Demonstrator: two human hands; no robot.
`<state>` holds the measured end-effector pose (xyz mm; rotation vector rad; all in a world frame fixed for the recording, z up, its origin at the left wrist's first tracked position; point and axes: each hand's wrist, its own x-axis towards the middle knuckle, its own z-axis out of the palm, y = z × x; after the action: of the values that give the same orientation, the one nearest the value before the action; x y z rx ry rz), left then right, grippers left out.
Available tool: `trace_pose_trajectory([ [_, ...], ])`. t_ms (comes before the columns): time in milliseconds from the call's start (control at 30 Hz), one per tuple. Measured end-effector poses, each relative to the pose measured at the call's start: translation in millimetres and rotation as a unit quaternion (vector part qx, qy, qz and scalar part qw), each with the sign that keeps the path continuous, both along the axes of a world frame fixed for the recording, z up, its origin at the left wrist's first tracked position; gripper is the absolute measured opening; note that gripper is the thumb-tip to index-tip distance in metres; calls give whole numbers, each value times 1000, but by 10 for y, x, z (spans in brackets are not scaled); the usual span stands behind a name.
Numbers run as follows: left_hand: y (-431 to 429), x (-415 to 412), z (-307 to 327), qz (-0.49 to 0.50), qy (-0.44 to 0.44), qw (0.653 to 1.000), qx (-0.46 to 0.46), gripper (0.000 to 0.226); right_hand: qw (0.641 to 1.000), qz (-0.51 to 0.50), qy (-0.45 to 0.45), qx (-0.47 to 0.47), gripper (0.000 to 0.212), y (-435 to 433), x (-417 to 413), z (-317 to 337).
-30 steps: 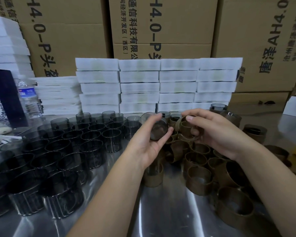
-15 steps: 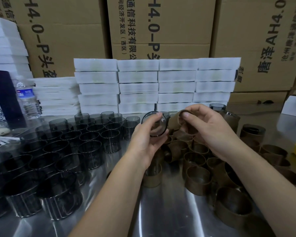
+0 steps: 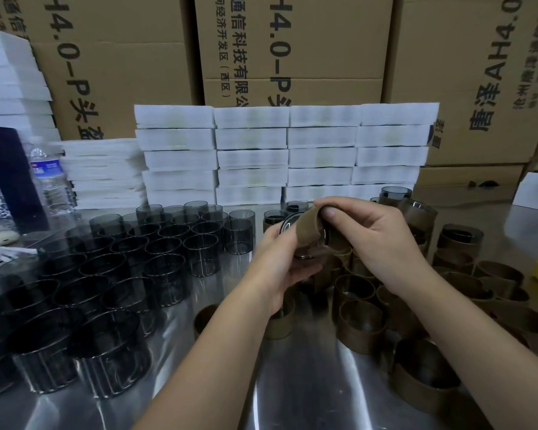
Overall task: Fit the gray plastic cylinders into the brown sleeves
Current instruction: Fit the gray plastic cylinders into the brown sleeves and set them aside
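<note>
A shiny steel table (image 3: 308, 383) lies under both hands, with cardboard cartons (image 3: 292, 41) and four five-high stacks of white foam trays (image 3: 252, 138) beyond them. The left hand (image 3: 280, 259) grips one smoky, see-through gray cylinder (image 3: 286, 226), and the right hand (image 3: 376, 240) pinches one matte brown sleeve (image 3: 306, 226) partly over it. Left of the hands stand several dozen bare cylinders (image 3: 112, 274), too many to count exactly; right of them lie more than a dozen loose sleeves (image 3: 359, 321).

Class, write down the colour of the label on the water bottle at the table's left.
Mostly blue label, best seen in the head view.
</note>
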<state>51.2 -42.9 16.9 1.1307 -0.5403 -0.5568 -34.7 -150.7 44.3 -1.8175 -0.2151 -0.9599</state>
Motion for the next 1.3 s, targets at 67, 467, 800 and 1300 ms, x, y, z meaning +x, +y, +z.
trace_pose_trajectory([
  [67, -7, 9, -5, -6, -6, 1000, 1, 37, 1000, -7, 5, -4, 27, -3, 4, 0],
  [467, 34, -68, 72, -36, 39, 998, 31, 57, 999, -33, 40, -9, 24, -59, 5, -13],
  [800, 46, -81, 72, -97, -21, 995, 16, 77, 992, -65, 86, -65, 28, -49, 5, -11],
  [1300, 91, -90, 87, -84, 5, 996, 17, 66, 983, -119, 27, -138, 33, 0, -17, -88],
])
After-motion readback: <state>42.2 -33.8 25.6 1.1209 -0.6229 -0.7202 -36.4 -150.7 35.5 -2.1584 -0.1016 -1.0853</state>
